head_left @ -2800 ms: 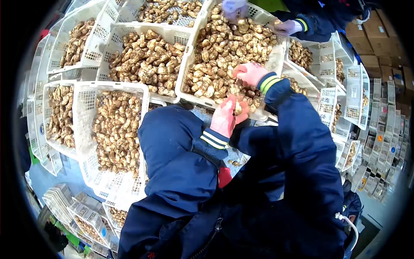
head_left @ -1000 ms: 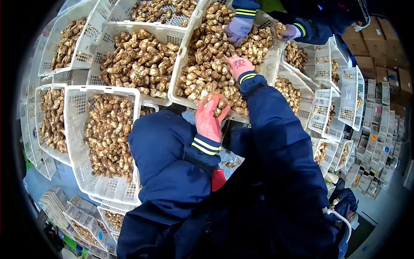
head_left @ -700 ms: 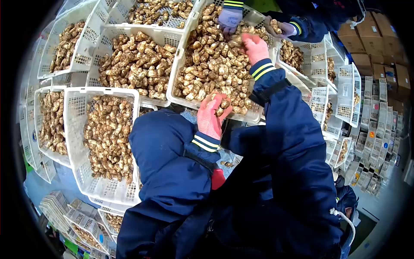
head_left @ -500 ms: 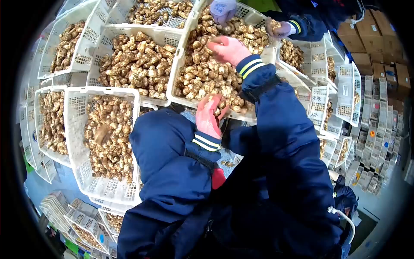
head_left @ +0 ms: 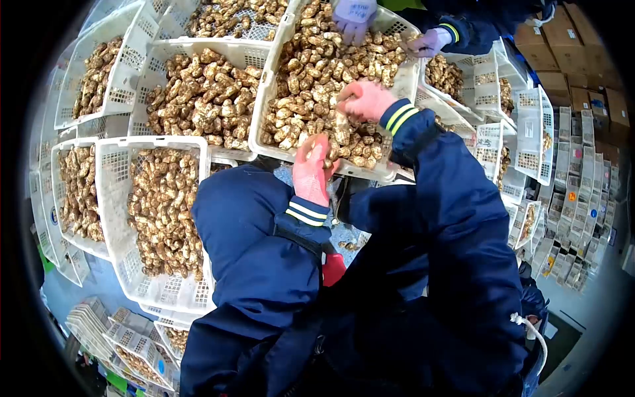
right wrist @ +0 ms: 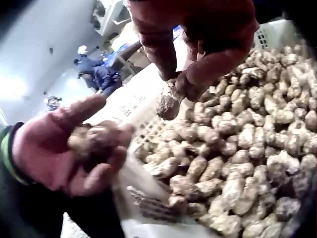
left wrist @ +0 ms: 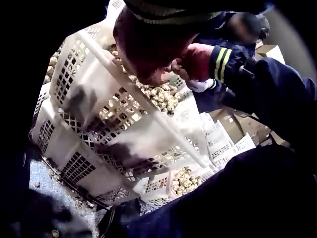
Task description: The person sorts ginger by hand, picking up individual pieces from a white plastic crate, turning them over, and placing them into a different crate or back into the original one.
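Brown-and-white knobbly pieces, like mushrooms, fill a white crate [head_left: 264, 83]. My pink-gloved right hand [head_left: 366, 101] is over this pile; in the right wrist view its thumb and fingers pinch one piece [right wrist: 168, 102] by its end. My left hand [head_left: 312, 173], also pink-gloved, is at the crate's near edge. The right wrist view shows the left palm turned up, fingers curled round a couple of pieces [right wrist: 94, 141]. In the left wrist view the left hand [left wrist: 148, 47] is dark and its fingertips are unclear.
Another person's purple-gloved hands [head_left: 354, 18] [head_left: 431, 42] are at the far side of the same crate. A crate of pieces [head_left: 215, 139] stands at the near left, with more crates around. Cardboard boxes [head_left: 555, 40] are stacked at the far right.
My right hand went left across the pile, then came back nearer my left hand, now pinching a piece. A blurred brown shape over the near-left crate is gone. The other person's hands shifted slightly.
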Demonstrator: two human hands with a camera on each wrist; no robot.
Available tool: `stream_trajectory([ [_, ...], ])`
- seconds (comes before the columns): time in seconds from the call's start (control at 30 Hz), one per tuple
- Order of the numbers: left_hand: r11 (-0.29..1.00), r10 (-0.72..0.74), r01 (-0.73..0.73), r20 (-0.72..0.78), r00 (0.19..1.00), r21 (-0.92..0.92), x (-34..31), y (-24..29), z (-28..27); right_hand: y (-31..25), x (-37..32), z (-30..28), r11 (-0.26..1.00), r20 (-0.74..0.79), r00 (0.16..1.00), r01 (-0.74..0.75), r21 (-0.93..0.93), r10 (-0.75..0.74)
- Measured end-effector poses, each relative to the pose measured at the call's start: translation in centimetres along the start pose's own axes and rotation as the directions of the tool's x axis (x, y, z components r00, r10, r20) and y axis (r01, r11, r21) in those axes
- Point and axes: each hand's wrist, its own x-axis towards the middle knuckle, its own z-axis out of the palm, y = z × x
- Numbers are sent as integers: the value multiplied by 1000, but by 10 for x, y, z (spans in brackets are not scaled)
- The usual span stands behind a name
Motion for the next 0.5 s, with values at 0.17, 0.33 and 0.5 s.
stream_trajectory([
  [0.17, 981, -113, 90, 131, 985, 172, 5, -3, -5, -15, -34, 20, 964, 167, 977, 86, 253, -131],
  [0.33, 984, -75, 51, 140, 987, 171, -4, 2, -2, 22, 9, 21, 943, -40, 999, -11, -332, -2],
  [0.5, 992, -115, 107, 123, 986, 69, -9, 7, 2, 59, 40, 81, 497, 43, 995, -6, -868, 88],
])
